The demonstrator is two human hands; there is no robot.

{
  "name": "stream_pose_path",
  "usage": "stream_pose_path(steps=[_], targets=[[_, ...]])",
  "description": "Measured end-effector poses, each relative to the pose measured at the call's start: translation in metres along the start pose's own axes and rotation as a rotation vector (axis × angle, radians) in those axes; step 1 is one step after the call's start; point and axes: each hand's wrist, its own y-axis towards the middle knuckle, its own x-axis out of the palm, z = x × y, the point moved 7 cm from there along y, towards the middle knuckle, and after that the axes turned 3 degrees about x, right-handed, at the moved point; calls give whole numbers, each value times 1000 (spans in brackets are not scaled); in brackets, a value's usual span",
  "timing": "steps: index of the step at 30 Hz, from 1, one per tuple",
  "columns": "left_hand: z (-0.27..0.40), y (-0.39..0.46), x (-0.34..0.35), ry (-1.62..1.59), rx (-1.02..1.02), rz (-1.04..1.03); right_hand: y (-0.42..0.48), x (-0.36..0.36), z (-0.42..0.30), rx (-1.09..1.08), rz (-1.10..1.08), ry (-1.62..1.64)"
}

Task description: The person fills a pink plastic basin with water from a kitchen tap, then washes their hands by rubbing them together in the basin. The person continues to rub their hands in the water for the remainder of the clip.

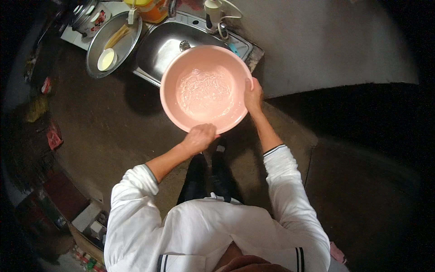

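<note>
A pink plastic basin point(170, 102) with clear, rippling water point(205, 91) in it is held up in front of me. My left hand point(201, 136) grips its near rim, fingers curled over the edge. On the right side, my right hand point(253, 95) clasps the rim, its thumb on the inside. The basin partly covers the near right portion of a stainless steel sink point(159, 44), whose drain strainer point(184, 45) shows just beyond the basin's far rim.
Left of the sink, a large metal bowl point(93, 56) holds a small white bowl point(107, 60) and pale sticks point(117, 36). A white appliance with a cord point(213, 15) stands behind the sink. A grey wall point(323, 44) rises on the right. Boxes point(86, 217) lie lower left.
</note>
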Motion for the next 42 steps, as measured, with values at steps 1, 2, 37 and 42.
stream_pose_path(steps=[1, 2, 37, 42], targets=[[-10, -9, -2, 12, 2, -42, -4, 3, -5, -24, 22, -88], [-14, -11, -13, 38, 4, -100, -2, 2, -8, -59, 38, -177], [-108, 113, 20, 379, -358, -186, 9, 0, -17, -62, -28, -188], [-104, 103, 37, 5, -493, -205, 8, 1, -19, -53, -41, -187]])
